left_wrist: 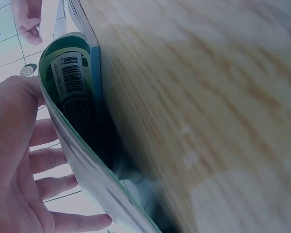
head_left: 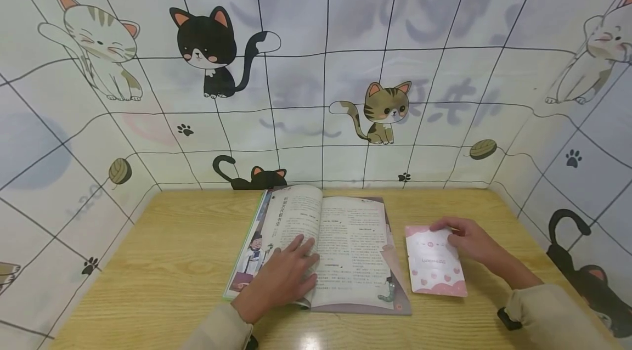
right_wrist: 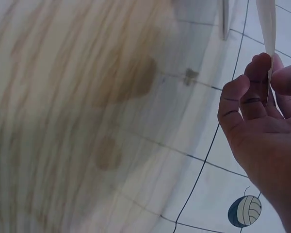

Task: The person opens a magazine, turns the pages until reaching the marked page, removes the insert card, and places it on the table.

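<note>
An open book (head_left: pixel 353 251) with printed pages lies in the middle of the table. My left hand (head_left: pixel 283 273) rests on its left page, fingers spread and mostly straight. Seen from the left wrist, the left hand (left_wrist: pixel 24 160) lies along the curved page side, and a barcode label (left_wrist: pixel 68 75) shows inside the bent green cover. To the right of the book, my right hand (head_left: pixel 471 237) pinches the upper right edge of a pink-and-white card (head_left: pixel 434 262) with strawberry pictures. The right wrist view shows the card's thin edge (right_wrist: pixel 268 29) between thumb and fingers.
The wooden table (head_left: pixel 173 251) extends on both sides of the book. Behind and beside it stand white gridded walls (head_left: pixel 296 81) printed with cartoon cats, paw prints and yarn balls. The book's far edge lies close to the back wall.
</note>
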`<state>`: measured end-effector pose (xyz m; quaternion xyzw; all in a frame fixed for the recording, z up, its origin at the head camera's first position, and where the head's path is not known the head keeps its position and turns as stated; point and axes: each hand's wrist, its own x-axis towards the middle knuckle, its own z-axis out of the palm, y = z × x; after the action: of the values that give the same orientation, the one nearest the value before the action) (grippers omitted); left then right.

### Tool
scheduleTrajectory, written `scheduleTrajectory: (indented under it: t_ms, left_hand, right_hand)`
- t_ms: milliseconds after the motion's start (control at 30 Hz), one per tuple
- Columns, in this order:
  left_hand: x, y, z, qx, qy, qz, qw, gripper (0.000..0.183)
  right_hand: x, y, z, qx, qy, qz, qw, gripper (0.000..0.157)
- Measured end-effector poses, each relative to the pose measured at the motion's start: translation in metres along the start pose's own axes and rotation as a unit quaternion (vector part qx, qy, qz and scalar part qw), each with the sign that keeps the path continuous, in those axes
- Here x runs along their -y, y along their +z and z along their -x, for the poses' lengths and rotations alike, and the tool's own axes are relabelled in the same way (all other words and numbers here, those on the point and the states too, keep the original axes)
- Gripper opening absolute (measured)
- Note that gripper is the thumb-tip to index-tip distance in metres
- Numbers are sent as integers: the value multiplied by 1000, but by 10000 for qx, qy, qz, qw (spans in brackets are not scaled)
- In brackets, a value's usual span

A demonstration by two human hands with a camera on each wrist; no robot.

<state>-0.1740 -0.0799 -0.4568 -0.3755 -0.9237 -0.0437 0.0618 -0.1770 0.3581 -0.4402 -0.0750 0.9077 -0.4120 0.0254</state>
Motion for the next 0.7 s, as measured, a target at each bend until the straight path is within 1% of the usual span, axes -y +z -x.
scheduleTrajectory:
  t_ms: [167, 233, 367, 500, 600, 700]
  left_hand:
    - [0, -1, 0, -23, 10, 30, 10000, 38]
    - [0, -1, 0, -20, 6, 36, 10000, 38]
    - [0, 0, 1, -4, -5, 72, 10000, 38]
    - [0, -1, 1, 9, -14, 75, 10000, 39]
    - [0, -1, 1, 18, -28, 62, 10000, 39]
    - [0, -1, 1, 28, -33, 45, 10000, 39]
  right_hand:
    - [-11, -2, 1, 61, -294, -14, 9995, 34]
    - [-15, -1, 1, 105, -326, -42, 9994, 34]
    - [-23, 2, 0, 155, -354, 333, 9987, 36]
    - [-27, 7, -1, 175, -551, 843, 9948, 39]
    - [-26, 9, 0, 212, -648, 967, 9930, 42]
    - [-24, 11, 0, 320, -670, 961, 9926, 44]
